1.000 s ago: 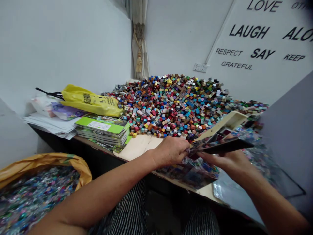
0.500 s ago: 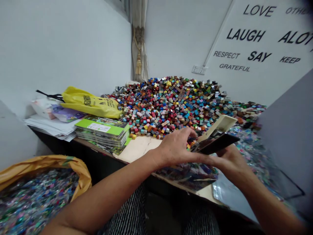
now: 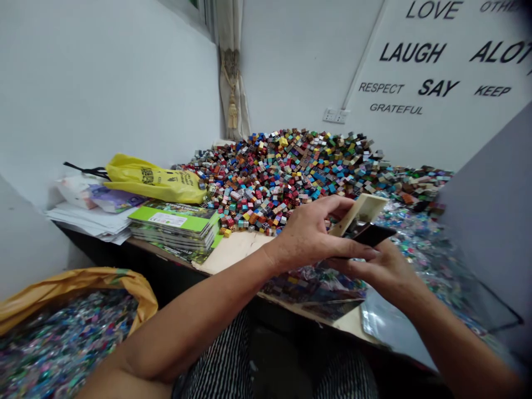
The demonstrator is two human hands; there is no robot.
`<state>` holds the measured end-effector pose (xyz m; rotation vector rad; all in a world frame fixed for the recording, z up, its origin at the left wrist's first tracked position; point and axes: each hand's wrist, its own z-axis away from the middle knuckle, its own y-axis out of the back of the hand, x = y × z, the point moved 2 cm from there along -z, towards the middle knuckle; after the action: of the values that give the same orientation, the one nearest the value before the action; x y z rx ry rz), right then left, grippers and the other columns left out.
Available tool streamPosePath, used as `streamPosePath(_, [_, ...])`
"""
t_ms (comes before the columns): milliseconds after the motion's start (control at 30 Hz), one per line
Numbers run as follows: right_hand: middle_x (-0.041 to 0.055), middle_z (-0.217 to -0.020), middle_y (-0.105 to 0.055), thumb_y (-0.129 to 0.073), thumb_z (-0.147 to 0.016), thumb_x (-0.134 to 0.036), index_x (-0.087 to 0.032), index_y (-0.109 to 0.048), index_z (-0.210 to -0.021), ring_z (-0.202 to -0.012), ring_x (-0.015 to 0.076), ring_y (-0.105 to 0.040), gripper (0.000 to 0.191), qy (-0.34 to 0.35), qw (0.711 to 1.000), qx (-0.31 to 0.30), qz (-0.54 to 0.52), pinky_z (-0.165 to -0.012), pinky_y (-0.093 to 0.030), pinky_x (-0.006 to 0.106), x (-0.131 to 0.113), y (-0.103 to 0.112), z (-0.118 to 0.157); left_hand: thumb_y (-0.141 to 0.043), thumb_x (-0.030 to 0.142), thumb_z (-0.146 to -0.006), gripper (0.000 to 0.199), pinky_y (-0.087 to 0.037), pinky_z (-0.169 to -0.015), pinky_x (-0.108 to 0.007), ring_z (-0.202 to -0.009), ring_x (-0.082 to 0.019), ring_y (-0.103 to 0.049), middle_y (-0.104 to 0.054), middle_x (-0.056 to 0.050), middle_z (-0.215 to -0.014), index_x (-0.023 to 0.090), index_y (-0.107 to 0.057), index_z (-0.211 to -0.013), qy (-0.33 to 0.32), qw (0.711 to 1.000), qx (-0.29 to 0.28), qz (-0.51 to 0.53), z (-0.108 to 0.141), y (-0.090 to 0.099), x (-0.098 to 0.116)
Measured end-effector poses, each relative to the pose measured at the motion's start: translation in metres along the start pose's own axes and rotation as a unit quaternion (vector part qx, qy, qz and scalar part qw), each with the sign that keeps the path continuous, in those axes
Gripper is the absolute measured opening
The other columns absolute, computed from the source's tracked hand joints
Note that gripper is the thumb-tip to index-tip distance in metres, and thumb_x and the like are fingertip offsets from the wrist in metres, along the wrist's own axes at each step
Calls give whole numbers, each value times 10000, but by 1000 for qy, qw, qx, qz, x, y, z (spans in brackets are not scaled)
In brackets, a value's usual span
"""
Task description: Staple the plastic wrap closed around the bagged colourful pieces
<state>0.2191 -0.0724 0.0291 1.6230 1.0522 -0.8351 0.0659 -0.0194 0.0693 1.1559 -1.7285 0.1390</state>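
Note:
Both my hands hold one hinged tool over the table's front part. It has a hollow cream upper half, a flat black lower half and some metal between them, rather like an opened stapler; its exact kind is not clear. My left hand grips the near end, thumb stretched along the black half. Underneath and to the right, my right hand closes around the black half, its fingers partly hidden. Just below the hands lies a clear plastic packet with colourful contents.
A large heap of small coloured bricks covers the table's back. Clear wrapped packets spread rightward. Stacked booklets and a yellow bag stand left. An orange sack of shiny packets sits on the lower left.
The hinged tool and both hands have shifted slightly left. My left thumb now lies farther across the black half. The camera view has moved a little.

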Motion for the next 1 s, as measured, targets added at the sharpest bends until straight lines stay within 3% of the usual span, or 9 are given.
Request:
streamPosePath(100, [85, -1108, -701, -834, -626, -391, -219, -641, -1076, -1068, 337, -640, 519, 6, 1000, 0, 25, -929, -527, 500, -2, 1, -1, -772, 351, -720, 491, -460, -966, -334, -1061, -197, -610, -675, -63, -1135, 168, -591, -1138, 11, 1000, 0, 20, -3, -1, 3])
streamPosePath(200, [88, -1105, -695, -821, -647, -432, -224, -621, -1093, -1061, 334, -633, 531, 16, 999, 1, 42, -941, -509, 520, -2, 4, 0, -738, 329, -750, 544, -437, -1018, -368, -1148, -218, -583, -644, -78, -1228, 178, -557, -1241, -4, 999, -45, 21, -5, 3, 2])
streamPosePath(267, [87, -1155, -676, -832, -638, -433, -235, -611, -1088, -1073, 330, -625, 539, 24, 999, 7, 37, -960, -496, 524, -1, 6, 2, -731, 337, -756, 700, -421, -1043, -392, -1233, -239, -536, -576, -101, -1351, 200, -453, -1384, -11, 997, -74, 3, -2, 8, -3])
streamPosePath(367, [68, -1092, -692, -841, -641, -437, -252, -608, -1040, -1010, 311, -653, 497, 11, 1000, 22, -6, -907, -534, 496, 1, 7, 4, -803, 402, -678, 939, -458, -990, -390, -1226, -266, -545, -558, -123, -1380, 219, -341, -1474, 54, 986, -137, -73, 9, 16, -20])
streamPosePath(467, [46, -1000, -710, -839, -662, -414, -262, -600, -1038, -943, 287, -678, 471, 4, 999, 27, -28, -852, -570, 457, 1, 3, 7, -819, 367, -650, 733, -498, -847, -378, -1056, -281, -628, -674, -91, -1197, 227, -543, -1314, 123, 939, -217, -238, 20, 15, -34])
streamPosePath(567, [34, -985, -713, -842, -661, -405, -281, -571, -1068, -903, 282, -689, 504, 29, 998, 50, -22, -812, -589, 455, -1, 1, 14, -731, 334, -728, 353, -471, -697, -344, -872, -267, -651, -720, -68, -982, 219, -670, -1056, 116, 892, -243, -364, 23, 9, -37])
streamPosePath(633, [47, -1035, -712, -831, -678, -400, -284, -562, -1105, -952, 296, -687, 517, 17, 998, 50, -27, -836, -590, 468, 1, 1, 18, -703, 347, -750, 252, -440, -643, -323, -811, -253, -642, -716, -60, -908, 215, -678, -964, 101, 882, -246, -390, 22, 5, -36])
streamPosePath(800, [54, -1118, -685, -863, -641, -369, -287, -541, -1190, -1006, 302, -674, 641, -20, 995, 68, -71, -880, -582, 477, 7, 10, 20, -700, 351, -752, 227, -414, -623, -316, -805, -248, -632, -710, -52, -905, 221, -662, -934, 96, 876, -261, -393, 19, 0, -35])
streamPosePath(1000, [45, -1206, -639, -829, -691, -344, -317, -489, -1209, -1101, 288, -626, 620, 52, 997, 46, -15, -947, -542, 468, -2, 8, 16, -711, 333, -755, 339, -447, -657, -307, -843, -245, -647, -715, -66, -985, 236, -625, -1068, 81, 879, -241, -403, 21, -4, -36])
